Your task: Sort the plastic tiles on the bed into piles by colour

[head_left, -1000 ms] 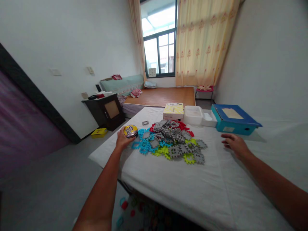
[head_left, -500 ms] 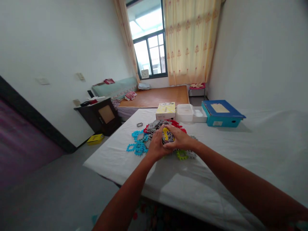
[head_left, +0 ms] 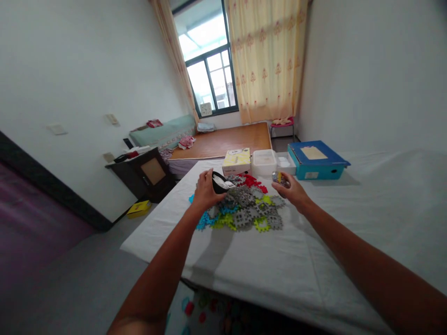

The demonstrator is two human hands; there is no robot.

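Half a second earlier both hands were clasped together around a round tin above the tile pile; they have since separated. The left hand (head_left: 206, 191), at centre frame, grips the tin's black base (head_left: 220, 182), tilted with its open side facing right, the fingers curled around its rim. The right hand (head_left: 291, 190), right of centre, holds the lid (head_left: 280, 178) with fingers closed on it; the lid is partly hidden, so the grip cannot be told in detail. Between and below the hands lies the pile of interlocking tiles (head_left: 244, 209) in grey, blue, green and red, resting on the white-covered table (head_left: 265, 260). Along the table's far edge stand a yellow box (head_left: 236, 161), a clear plastic container (head_left: 264, 161) and a blue box (head_left: 316, 159). In the upper centre of the frame are a window (head_left: 209, 79) and a yellow curtain (head_left: 268, 56). A dark cabinet (head_left: 143, 174) stands at centre left.
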